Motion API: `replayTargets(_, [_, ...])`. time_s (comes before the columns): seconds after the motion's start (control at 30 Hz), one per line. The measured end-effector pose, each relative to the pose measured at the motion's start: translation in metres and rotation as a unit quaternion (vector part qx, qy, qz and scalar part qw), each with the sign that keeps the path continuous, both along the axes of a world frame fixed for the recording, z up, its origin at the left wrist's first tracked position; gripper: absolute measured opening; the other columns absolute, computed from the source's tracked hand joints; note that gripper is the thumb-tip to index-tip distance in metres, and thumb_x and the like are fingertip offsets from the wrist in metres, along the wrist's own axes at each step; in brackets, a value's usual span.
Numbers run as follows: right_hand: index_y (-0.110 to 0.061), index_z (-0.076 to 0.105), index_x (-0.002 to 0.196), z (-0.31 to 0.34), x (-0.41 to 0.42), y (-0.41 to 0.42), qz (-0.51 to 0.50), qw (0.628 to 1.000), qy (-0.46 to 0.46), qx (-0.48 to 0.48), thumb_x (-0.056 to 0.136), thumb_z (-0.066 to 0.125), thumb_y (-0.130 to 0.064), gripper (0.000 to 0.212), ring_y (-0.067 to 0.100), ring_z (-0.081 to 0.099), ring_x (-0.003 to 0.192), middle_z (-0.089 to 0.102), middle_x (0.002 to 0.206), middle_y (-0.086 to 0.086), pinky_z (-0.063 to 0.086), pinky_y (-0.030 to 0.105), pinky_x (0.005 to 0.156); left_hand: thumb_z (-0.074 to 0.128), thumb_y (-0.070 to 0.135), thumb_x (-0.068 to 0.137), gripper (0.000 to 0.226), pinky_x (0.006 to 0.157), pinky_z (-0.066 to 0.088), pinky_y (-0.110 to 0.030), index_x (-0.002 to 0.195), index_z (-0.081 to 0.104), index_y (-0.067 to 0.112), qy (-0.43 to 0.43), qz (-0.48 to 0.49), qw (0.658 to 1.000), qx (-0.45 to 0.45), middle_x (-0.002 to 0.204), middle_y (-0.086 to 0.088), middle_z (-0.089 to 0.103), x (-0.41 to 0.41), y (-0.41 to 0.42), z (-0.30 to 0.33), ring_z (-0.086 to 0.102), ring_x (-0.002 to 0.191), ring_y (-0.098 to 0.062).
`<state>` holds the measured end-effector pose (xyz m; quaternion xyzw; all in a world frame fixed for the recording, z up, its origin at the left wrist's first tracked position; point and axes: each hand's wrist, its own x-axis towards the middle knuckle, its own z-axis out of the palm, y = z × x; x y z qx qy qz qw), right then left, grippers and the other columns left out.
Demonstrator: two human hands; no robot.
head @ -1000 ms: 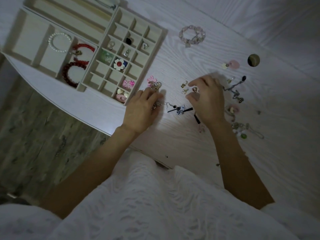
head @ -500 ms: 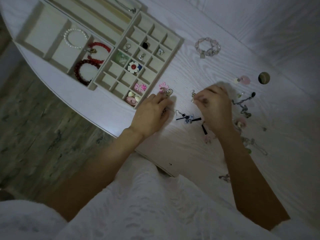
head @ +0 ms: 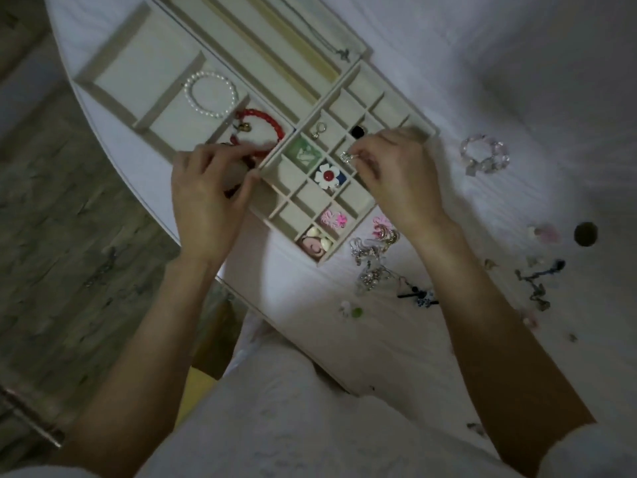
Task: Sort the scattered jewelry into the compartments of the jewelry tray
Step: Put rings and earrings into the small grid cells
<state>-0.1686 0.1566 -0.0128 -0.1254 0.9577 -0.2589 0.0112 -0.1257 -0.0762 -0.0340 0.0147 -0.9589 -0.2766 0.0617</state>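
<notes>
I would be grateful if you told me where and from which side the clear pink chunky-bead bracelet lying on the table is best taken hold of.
Pinch the clear pink chunky-bead bracelet across its upper beaded arc, coming straight down from above. It lies flat as an open loop on the white table, apart from the beige compartment tray, so a finger should fit inside the ring. Its lower part looks bunched, so probably avoid that.

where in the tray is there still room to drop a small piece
Bare cells lie along the grid tray's near-left edge, beside the flower brooch, and in its far rows past the black bead. The big compartment beyond the pearl bracelet is bare too. Crowded: the table heap by the right hand.
</notes>
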Motion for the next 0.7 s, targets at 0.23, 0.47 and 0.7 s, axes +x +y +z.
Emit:
replayTargets(0.23, [-0.007, 0.072, 0.095, -0.005, -0.004, 0.0, 0.039, 0.997, 0.011, 0.073, 0.082, 0.068, -0.01, 0.014, 0.027, 0.057, 0.089, 0.07, 0.09, 0.009, 0.042, 0.029, 0.074, 0.063, 0.024, 0.089, 0.021, 0.082, 0.028, -0.021, 0.106, 0.071, 0.014, 0.026, -0.024, 0.999, 0.01, 0.1, -0.006, 0.065, -0.008, 0.006, -0.012, 0.05, 0.092, -0.026])
replayTargets(0.47, [-0.005, 0.07, 0.092, 0.003, -0.006, 0.006, -0.009, 0.994, 0.038, 0.098, 0.082, 0.066, -0.009, 0.011, 0.031, 0.056, 0.091, 0.066, 0.089, 0.012, 0.039, 0.029, 0.079, 0.064, 0.025, 0.09, 0.021, 0.082, 0.029, -0.022, 0.108, 0.07, 0.014, 0.035, -0.026, 0.999, 0.017, 0.101, -0.006, 0.065, -0.009, 0.005, -0.011, 0.049, 0.091, -0.027])
replayTargets(0.7, [-0.01, 0.075, 0.08, -0.005, -0.012, -0.01, -0.051, 0.991, 0.023, 0.119, 0.082, 0.067, -0.016, 0.01, 0.029, 0.055, 0.081, 0.065, 0.078, 0.009, 0.042, 0.034, 0.079, 0.063, 0.017, 0.09, 0.019, 0.081, 0.027, -0.021, 0.106, 0.07, 0.012, 0.035, -0.032, 0.999, 0.014, 0.101, -0.008, 0.065, -0.01, 0.009, -0.01, 0.048, 0.092, -0.026])
